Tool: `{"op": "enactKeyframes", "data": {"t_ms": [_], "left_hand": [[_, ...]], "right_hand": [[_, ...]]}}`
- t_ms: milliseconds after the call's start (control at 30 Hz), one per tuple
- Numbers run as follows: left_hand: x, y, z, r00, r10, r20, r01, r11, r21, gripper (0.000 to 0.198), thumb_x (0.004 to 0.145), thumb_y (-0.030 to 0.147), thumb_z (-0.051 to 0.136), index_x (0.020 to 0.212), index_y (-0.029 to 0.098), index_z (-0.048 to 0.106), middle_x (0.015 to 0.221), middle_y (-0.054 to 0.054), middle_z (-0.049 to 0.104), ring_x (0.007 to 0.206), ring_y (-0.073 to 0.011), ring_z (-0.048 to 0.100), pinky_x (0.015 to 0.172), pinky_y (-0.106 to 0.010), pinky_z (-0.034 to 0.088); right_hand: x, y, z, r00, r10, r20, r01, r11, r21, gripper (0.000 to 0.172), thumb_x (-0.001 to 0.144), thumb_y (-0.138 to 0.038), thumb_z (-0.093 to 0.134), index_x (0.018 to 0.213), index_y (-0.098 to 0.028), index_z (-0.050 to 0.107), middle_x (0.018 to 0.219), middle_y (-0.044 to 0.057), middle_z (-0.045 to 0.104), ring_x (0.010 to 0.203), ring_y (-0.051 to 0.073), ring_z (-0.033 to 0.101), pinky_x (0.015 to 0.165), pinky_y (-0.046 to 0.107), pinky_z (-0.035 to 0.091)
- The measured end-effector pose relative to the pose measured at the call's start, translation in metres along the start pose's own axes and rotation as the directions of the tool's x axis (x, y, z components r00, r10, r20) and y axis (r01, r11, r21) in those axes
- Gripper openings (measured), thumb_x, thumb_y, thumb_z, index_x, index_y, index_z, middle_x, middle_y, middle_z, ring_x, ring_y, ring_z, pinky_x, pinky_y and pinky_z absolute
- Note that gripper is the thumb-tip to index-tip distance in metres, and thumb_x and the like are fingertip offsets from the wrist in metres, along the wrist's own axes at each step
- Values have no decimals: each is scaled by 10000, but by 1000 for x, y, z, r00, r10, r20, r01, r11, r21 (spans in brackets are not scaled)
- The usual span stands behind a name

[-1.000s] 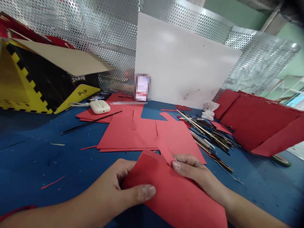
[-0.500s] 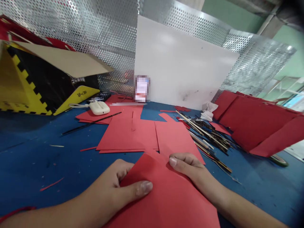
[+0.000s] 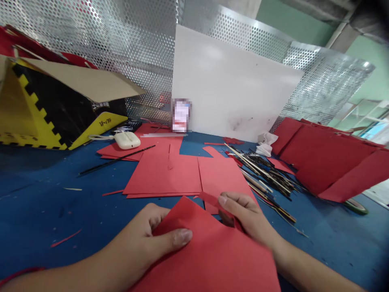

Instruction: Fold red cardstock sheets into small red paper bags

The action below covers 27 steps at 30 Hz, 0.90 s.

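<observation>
A large sheet of red paper [image 3: 206, 255] fills the lower middle of the view, one corner pointing away from me. My left hand [image 3: 161, 233] grips its left edge, thumb flat on top and fingers underneath. At the right edge, my right hand [image 3: 243, 211] pinches a narrow strip [image 3: 211, 199] of the same red paper between thumb and fingers. A gap shows between strip and sheet near my right fingers, and the strip still joins the sheet lower down. Just beyond lie flat red sheets [image 3: 164, 178] on the blue table.
Thin sticks [image 3: 264, 170] lie heaped at right, before a folded red bundle [image 3: 340, 162] and a tape roll [image 3: 355, 206]. At left are a black-and-yellow box [image 3: 69, 97], a white earphone case [image 3: 127, 140] and a black stick [image 3: 117, 160]. A phone [image 3: 181, 115] leans on a white board [image 3: 231, 81].
The strip along the sheet's right edge has torn away further, opening a gap. My right hand has turned slightly and pulled right; my left hand has hardly moved.
</observation>
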<state>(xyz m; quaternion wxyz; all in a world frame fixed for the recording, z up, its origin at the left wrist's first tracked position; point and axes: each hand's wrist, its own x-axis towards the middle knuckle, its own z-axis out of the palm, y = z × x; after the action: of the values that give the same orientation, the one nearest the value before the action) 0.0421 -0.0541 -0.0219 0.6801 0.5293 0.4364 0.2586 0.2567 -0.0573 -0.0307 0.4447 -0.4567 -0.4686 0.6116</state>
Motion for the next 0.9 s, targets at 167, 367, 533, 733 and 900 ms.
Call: {"op": "enactKeyframes", "data": {"t_ms": [167, 367, 533, 733, 900], "left_hand": [[4, -12, -1, 1000, -7, -15, 7, 999, -46, 373, 614, 489, 783, 840, 193, 764, 847, -53, 768, 775, -281, 712, 654, -313, 563], [0, -1, 0, 994, 2, -108, -3, 1000, -7, 329, 589, 450, 803, 797, 200, 761, 802, -43, 769, 814, -299, 711, 683, -332, 569], [2, -5, -4, 990, -8, -137, -9, 992, -124, 404, 616, 518, 779, 877, 210, 761, 800, -54, 769, 805, -308, 715, 681, -362, 577], [4, -4, -5, 988, 20, -152, -48, 982, -183, 422, 613, 517, 797, 891, 200, 769, 794, -59, 766, 782, -278, 715, 701, -324, 568], [8, -9, -8, 991, 80, -111, -96, 986, -140, 408, 668, 549, 758, 869, 194, 767, 776, -61, 761, 838, -287, 711, 652, -290, 564]], "right_hand": [[3, -1, -3, 999, -13, 31, 15, 998, -65, 489, 767, -577, 654, 569, -184, 439, 483, -74, 372, 436, 55, 266, 440, 228, 174], [-9, -12, 0, 989, 147, 5, -146, 981, 125, 528, 666, -635, 701, 547, -172, 475, 496, -61, 398, 452, 63, 324, 451, 215, 226], [-12, -21, -2, 986, 141, -87, -120, 970, 211, 393, 540, -416, 861, 587, -169, 559, 569, -36, 542, 513, 88, 479, 508, 199, 355], [-5, -19, -6, 979, 30, -203, 5, 985, 170, 362, 622, -453, 826, 608, -171, 600, 592, -33, 570, 512, 80, 472, 499, 188, 370], [-1, -19, -13, 983, -3, -183, 26, 992, 124, 334, 666, -485, 795, 648, -176, 671, 638, -5, 630, 549, 95, 533, 524, 196, 414]]}}
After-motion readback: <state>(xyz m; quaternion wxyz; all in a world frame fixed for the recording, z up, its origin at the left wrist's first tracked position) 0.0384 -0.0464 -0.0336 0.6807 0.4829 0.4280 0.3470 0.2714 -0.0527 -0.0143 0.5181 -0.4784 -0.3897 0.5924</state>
